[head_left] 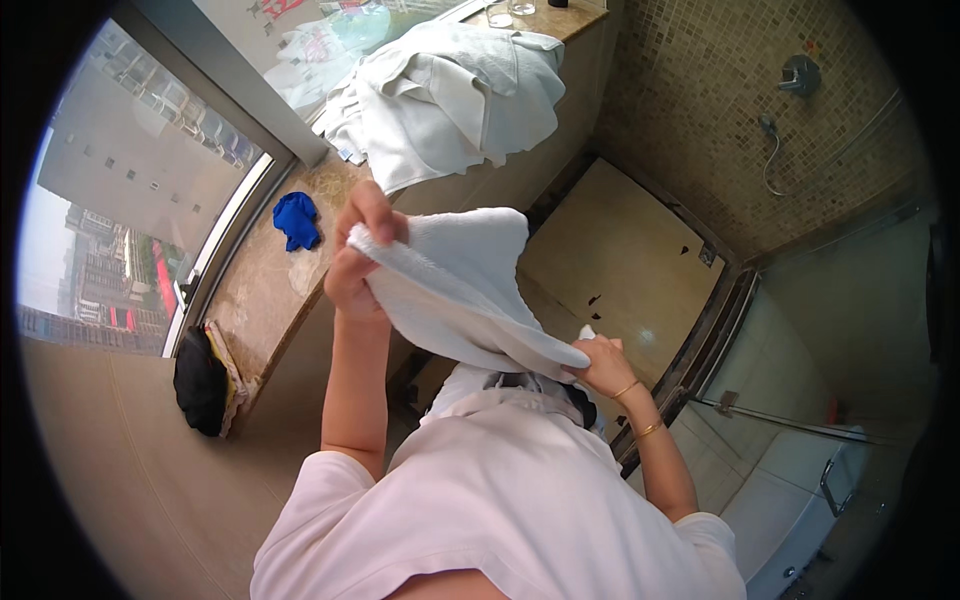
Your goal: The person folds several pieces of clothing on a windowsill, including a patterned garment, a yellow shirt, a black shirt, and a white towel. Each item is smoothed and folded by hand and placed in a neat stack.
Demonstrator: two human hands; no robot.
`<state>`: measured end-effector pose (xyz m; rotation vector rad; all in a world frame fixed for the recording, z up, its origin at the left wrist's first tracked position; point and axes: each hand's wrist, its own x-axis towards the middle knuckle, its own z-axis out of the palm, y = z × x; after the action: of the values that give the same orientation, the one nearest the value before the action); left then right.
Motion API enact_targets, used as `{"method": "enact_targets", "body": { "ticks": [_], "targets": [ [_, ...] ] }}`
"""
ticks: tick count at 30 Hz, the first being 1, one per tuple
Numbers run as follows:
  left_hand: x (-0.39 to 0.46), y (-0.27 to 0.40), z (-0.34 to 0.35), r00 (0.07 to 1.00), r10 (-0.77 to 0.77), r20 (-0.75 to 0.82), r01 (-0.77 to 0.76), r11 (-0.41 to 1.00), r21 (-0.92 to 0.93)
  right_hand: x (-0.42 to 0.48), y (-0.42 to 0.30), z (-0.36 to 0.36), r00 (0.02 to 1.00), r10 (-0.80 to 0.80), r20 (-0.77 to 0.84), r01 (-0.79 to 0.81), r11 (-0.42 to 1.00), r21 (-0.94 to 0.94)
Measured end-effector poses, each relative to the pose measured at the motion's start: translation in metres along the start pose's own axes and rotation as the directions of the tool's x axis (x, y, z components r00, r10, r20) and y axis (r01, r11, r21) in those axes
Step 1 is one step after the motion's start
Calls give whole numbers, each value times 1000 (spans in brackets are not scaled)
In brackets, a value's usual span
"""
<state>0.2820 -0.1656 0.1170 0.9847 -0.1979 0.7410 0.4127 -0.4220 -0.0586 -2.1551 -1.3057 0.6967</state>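
Note:
A white terry towel (457, 277) is stretched in the air before my body, held between both hands. My left hand (364, 255) grips one end, thumb and fingers pinched over its edge, near the stone window ledge. Lower and to the right, my right hand (606, 364) clasps the opposite end, with a bit of white cloth poking up past the fingers. Part of the towel sags between the hands. Beyond it, a heap of white towels (450, 97) lies on the ledge, some hanging over its front edge.
On the stone ledge (262, 300) lie a crumpled blue cloth (297, 220) and a dark bundle (199, 382) at the near end. Glasses (499, 13) stand at the far end. Right are a shower valve (799, 76), a glass door rail (795, 421) and the tiled shower floor (600, 240).

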Motion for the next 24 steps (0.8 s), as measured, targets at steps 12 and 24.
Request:
{"method": "enact_targets", "body": {
  "ticks": [12, 24],
  "targets": [
    [-1, -1, 26, 889, -90, 449, 250, 917, -311, 19, -96, -66, 760, -616, -206, 629, 619, 471],
    [0, -17, 51, 612, 12, 790, 493, 776, -393, 82, -98, -31, 906, -406, -117, 352, 570, 742]
  ]
}}
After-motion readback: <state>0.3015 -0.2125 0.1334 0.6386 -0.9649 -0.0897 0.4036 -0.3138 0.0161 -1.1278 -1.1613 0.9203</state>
